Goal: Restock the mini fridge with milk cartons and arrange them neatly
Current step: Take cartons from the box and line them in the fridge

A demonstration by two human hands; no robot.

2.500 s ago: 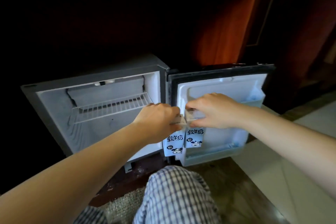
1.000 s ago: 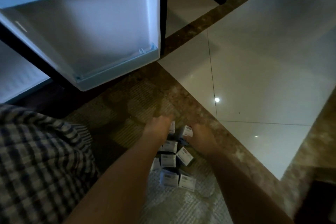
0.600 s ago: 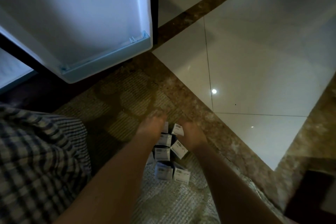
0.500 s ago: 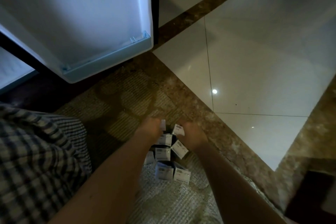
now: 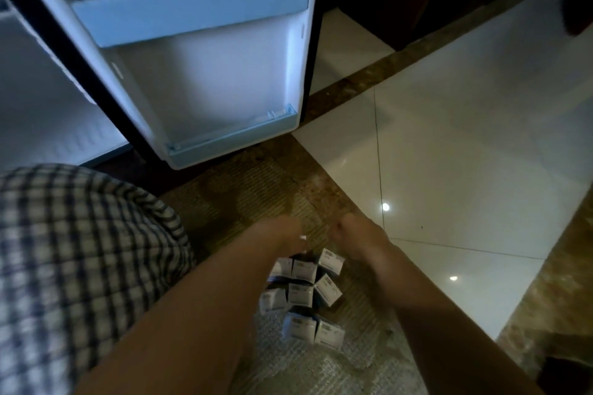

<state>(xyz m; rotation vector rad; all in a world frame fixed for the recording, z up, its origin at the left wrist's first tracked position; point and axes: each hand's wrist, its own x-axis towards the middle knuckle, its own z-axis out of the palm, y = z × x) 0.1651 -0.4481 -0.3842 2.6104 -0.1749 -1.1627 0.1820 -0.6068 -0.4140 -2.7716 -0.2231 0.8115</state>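
milk cartons huddle below the fridge door; left grip and right grip too blurred to tell; a hasty grab could topple neighbours.

left hand and right hand reach down, blurred.

The floor is laid with pale glossy tiles split by thin dark joints, and two small spots of light shine on them. A mottled brown stone band crosses the tiles and turns down along their edge. Beside the tiles lies a brownish woven mat. On its near part is a clear, bumpy plastic sheet. About eight small milk cartons stand close together in a loose cluster, some touching, the nearest ones on the sheet. A dark object, too dim to identify, sits at the lower right corner.
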